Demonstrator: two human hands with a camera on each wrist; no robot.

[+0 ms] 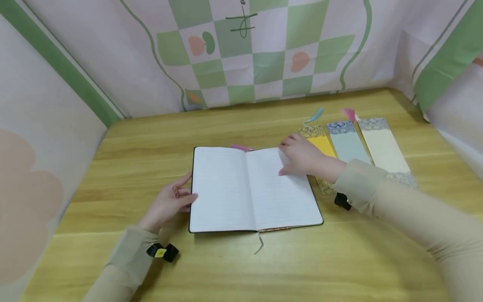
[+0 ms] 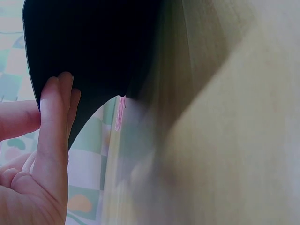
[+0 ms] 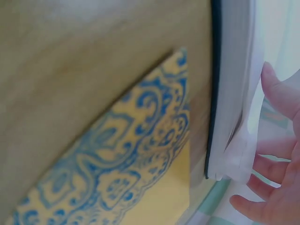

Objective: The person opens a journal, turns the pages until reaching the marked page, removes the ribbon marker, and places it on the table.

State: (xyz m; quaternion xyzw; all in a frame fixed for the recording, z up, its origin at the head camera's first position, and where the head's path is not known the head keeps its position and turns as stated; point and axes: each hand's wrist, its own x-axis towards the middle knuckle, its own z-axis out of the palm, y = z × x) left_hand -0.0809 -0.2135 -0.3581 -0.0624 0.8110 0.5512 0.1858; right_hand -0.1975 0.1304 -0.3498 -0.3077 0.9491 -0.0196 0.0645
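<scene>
An open notebook (image 1: 222, 188) with white pages and a dark cover is tilted up at its left side. My left hand (image 1: 171, 203) grips that left edge, thumb on the page and fingers against the dark cover (image 2: 93, 42) behind. At the upper right corner of the right-hand page (image 3: 251, 117), my right hand (image 1: 303, 155) pinches the paper, which bows at the corner. A pink tassel (image 1: 241, 147) pokes out at the notebook's top. An orange patterned strip (image 1: 275, 229) shows at its bottom edge, beside a thin ribbon marker (image 1: 260, 245).
Right of the notebook lie a yellow bookmark (image 1: 323, 144) with a blue tassel (image 1: 315, 115), a pale blue bookmark (image 1: 349, 144) and a cream bookmark (image 1: 385, 147). Near them is a pink tassel. A checked cloth (image 1: 268, 42) hangs behind the wooden table (image 1: 151, 138).
</scene>
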